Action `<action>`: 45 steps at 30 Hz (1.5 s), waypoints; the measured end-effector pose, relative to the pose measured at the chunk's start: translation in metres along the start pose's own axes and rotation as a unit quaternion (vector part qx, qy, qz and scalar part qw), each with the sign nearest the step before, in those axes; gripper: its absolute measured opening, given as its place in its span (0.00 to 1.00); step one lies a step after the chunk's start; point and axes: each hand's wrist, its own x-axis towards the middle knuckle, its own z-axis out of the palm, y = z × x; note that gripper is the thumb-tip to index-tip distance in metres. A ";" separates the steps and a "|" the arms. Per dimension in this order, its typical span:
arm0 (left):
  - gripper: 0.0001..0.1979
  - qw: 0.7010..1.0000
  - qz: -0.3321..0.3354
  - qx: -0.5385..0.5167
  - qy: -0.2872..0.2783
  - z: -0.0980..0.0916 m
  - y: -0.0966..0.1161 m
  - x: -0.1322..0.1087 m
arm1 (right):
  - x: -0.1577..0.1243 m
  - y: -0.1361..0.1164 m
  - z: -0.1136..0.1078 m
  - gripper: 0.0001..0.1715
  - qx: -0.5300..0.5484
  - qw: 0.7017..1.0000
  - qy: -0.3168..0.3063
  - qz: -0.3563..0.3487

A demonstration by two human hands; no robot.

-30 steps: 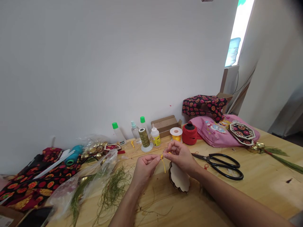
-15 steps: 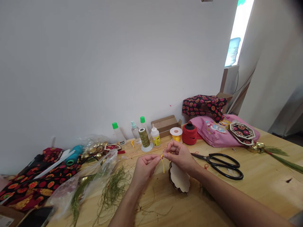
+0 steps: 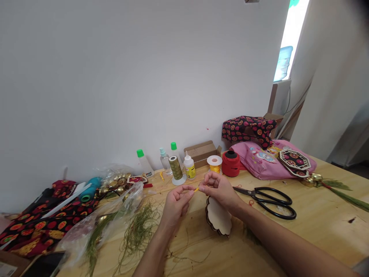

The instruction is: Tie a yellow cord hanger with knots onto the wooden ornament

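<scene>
A short length of yellow cord [image 3: 196,189] runs between my two hands above the table. My left hand [image 3: 179,200] pinches one end of it between thumb and forefinger. The thumb and forefinger of my right hand [image 3: 217,192] close on the cord from the other side. Below my right hand is a pale wooden piece [image 3: 219,217] with a scalloped dark edge; it is tilted, and its upper part is hidden behind the hand. Whether the cord is joined to this piece I cannot tell.
Black-handled scissors [image 3: 268,198] lie right of my right hand. Behind stand a yellow cord spool [image 3: 215,164], a red thread cone [image 3: 231,164], a glue bottle [image 3: 189,167] and an olive thread cone [image 3: 175,169]. Green threads [image 3: 141,227] lie left; a pink bag [image 3: 253,161] sits at right.
The loose yellow tail that hung below my fingers no longer shows, and the cord is now stretched between both pinches. My hands have barely shifted.
</scene>
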 end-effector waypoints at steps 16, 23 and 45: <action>0.13 0.999 -0.027 0.013 0.022 0.002 0.002 0.001 | 0.000 -0.001 0.001 0.16 0.006 1.000 0.005 0.006; 0.14 0.999 -0.036 0.019 0.030 0.002 0.003 0.000 | 0.000 -0.001 0.000 0.16 0.004 1.000 0.001 0.003; 0.14 0.999 -0.033 0.026 0.024 0.003 0.001 -0.001 | -0.004 -0.002 -0.001 0.06 -0.345 0.902 -0.050 -0.255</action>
